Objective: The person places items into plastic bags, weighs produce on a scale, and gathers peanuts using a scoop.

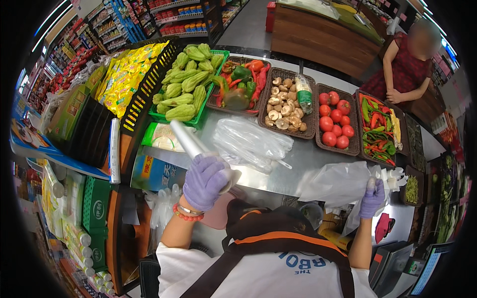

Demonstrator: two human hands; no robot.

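My left hand (207,182), in a purple glove with pale fingertips, is closed around a white roll (186,138) that looks like plastic bags or film. The roll slants up and left over the metal counter (298,167). Further right, my right hand (372,197), gloved the same way, pinches a translucent plastic bag (335,182), which hangs loosely to the left over the counter's near edge. Between and beyond my hands lies a stack of clear plastic bags (249,139). A green-and-white food packet (164,137) sits left of the roll.
Along the far side stand a green crate (201,121) of chayotes and baskets of peppers (238,82), mushrooms (285,108), tomatoes (335,121) and chillies (378,126). Yellow packets (130,78) fill a black crate at left. Another person (404,74) stands at far right.
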